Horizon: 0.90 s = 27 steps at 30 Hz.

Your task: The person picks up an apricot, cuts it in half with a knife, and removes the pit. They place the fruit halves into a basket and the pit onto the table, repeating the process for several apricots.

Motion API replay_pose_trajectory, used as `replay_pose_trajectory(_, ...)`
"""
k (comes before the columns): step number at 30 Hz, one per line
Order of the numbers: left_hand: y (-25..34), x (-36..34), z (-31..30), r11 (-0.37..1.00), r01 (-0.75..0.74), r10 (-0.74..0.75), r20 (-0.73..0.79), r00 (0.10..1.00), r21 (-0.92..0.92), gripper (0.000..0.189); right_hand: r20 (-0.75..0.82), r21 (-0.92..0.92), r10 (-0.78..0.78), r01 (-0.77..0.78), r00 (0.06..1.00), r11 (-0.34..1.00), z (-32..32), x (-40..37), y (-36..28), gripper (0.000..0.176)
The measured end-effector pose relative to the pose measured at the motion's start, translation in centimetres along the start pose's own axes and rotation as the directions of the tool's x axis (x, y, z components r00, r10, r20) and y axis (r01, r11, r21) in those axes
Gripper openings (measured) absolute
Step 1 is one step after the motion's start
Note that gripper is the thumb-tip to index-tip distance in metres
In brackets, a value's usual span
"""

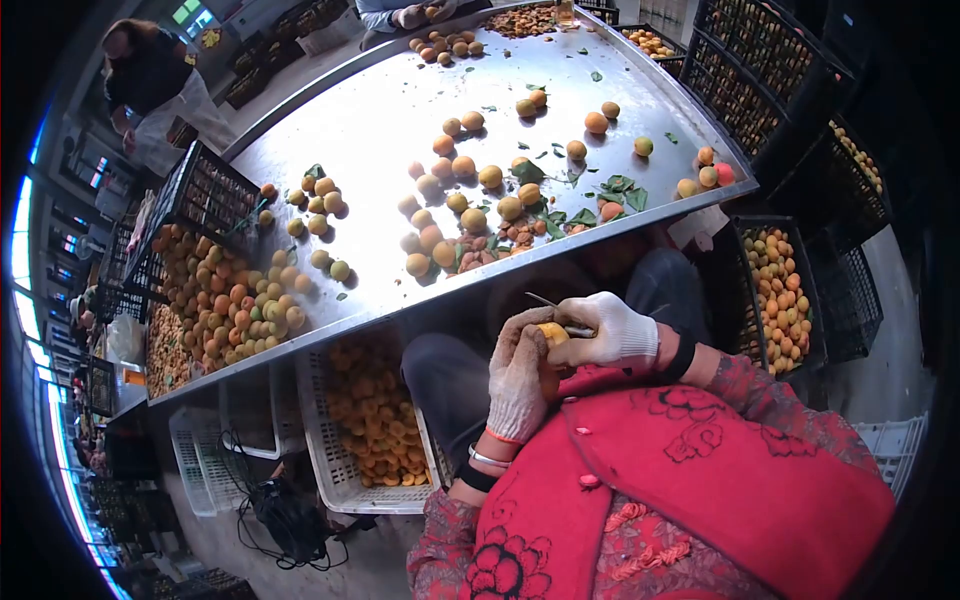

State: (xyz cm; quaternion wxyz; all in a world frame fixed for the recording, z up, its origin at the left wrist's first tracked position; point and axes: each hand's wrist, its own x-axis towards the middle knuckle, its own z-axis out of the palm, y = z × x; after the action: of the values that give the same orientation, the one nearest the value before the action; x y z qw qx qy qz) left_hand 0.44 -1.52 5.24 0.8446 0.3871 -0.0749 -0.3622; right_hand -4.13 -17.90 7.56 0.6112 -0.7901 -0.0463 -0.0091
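Both of my hands wear whitish knitted gloves, stained at the fingers, and meet over my lap. My left hand (517,372) is closed around a yellow-orange apricot (551,334), mostly hidden by the fingers. My right hand (612,332) is closed on a small knife (541,299) with a thin metal blade; its handle is hidden in the glove. The knife is against or very near the apricot; the exact contact is covered. Ahead, whole apricots (474,220), green leaves and a heap of brown pits (478,253) lie near the metal table's edge (560,246).
Below the table, a white crate (322,470) holds split apricots (380,430). A black crate (752,290) of whole apricots stands at my right. A tipped black crate (212,190) lies beside an apricot pile (225,300). Two other people are at the far side.
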Motion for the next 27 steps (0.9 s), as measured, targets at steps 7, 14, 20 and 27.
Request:
replay_pose_trajectory(7, -0.6, 0.3, 0.2, 0.997, 0.035, -0.032, -0.040, 0.999, 0.065, 0.026, 0.009, 0.202, 0.180, -0.178, 0.984, 0.963, 0.1, -0.7, 0.1, 0.041)
replay_pose_trajectory(14, -1.4, 0.5, 0.4, 0.967, -0.122, 0.174, -0.237, 0.956, 0.222, 0.024, -0.091, -0.020, 0.175, -0.178, 0.980, 0.984, 0.8, -0.4, -0.6, 0.051)
replay_pose_trajectory(20, -0.7, -0.1, 0.5, 0.848, -0.106, 0.188, -0.107, 0.976, 0.519, 0.020, -0.028, 0.185, 0.221, -0.212, 0.975, 0.959, 0.1, -0.8, -0.3, 0.040)
replay_pose_trajectory(27, -0.9, 0.0, 0.4, 0.897, -0.014, 0.075, -0.121, 0.990, 0.442, 0.018, -0.006, -0.168, 0.158, -0.157, 0.987, 0.973, 0.0, -1.2, -1.1, 0.044)
